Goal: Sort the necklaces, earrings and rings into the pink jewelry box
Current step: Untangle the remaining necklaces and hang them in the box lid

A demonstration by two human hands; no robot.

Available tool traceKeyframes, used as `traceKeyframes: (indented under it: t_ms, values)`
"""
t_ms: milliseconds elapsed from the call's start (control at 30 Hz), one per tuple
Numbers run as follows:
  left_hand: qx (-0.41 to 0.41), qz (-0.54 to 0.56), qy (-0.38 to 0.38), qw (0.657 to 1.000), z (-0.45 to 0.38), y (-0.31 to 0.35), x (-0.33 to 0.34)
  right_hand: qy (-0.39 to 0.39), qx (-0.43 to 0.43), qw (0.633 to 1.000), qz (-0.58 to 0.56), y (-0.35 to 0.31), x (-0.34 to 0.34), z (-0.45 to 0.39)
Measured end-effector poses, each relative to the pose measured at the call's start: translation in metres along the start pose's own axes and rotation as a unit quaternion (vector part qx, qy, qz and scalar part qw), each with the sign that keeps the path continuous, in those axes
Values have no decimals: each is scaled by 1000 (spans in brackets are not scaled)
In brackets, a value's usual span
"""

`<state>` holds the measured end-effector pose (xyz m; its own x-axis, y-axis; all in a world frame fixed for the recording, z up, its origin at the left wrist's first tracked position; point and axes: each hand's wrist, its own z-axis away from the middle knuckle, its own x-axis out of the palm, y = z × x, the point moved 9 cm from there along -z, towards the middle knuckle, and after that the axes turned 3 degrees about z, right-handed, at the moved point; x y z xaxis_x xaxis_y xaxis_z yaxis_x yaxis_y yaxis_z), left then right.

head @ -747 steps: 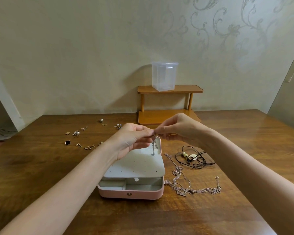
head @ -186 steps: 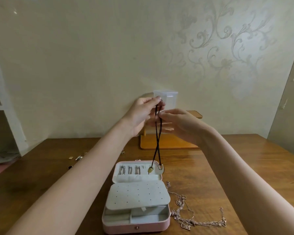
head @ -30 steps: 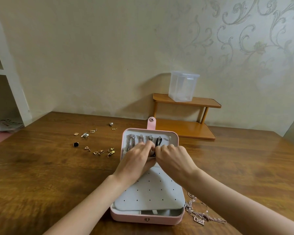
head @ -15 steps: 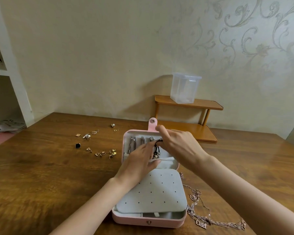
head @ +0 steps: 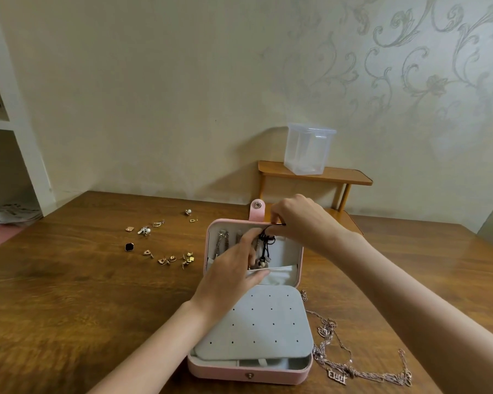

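While loose earrings [head: 165, 258] lie left of the pink jewelry box [head: 251, 302], the left hand [head: 234, 275] seemingly holds the lid pocket; the black cord necklace [head: 266, 245] hangs lengthwise down the lid, its top pinched by the right hand [head: 302, 223], fingers together.

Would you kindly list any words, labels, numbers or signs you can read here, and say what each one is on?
No printed text, label, brand or number can be read anywhere.
The rose-gold necklace on the table carries a pendant shaped like letters, but it is too small to read.
The pink jewelry box, its snap tab and the clear container show no writing.
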<state>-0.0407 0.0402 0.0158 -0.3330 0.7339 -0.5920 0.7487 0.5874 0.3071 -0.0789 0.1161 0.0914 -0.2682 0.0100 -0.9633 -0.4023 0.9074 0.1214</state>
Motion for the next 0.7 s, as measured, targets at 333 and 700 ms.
traceKeyframes:
  t_ms: [333,700]
  values:
    - [55,-113,7,992,0,8,6,11,15,1000,-19,6,4,-6]
    - [32,-120,-12,992,-2,2,11,29,37,990,-131,30,16,20]
